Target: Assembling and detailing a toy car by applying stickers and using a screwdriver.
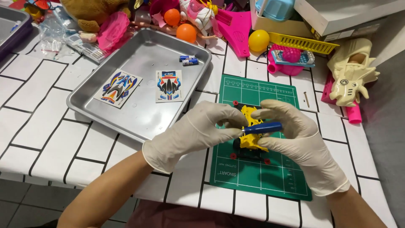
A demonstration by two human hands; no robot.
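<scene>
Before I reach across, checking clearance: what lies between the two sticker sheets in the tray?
Head view: only bare tray metal between left sheet and right sheet.

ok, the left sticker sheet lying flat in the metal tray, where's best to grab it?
Probably by the edge of the colourful sticker sheet nearest the person, coming from above. It lies flat on the silver metal tray, so a fingertip must first lift or slide that edge. The gloved left hand is nearest.

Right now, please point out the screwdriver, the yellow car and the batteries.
screwdriver [262, 128], head view, on its blue handle.
yellow car [249, 141], head view, on its yellow body below the handle.
batteries [188, 60], head view, on the blue pair in the tray.
</scene>
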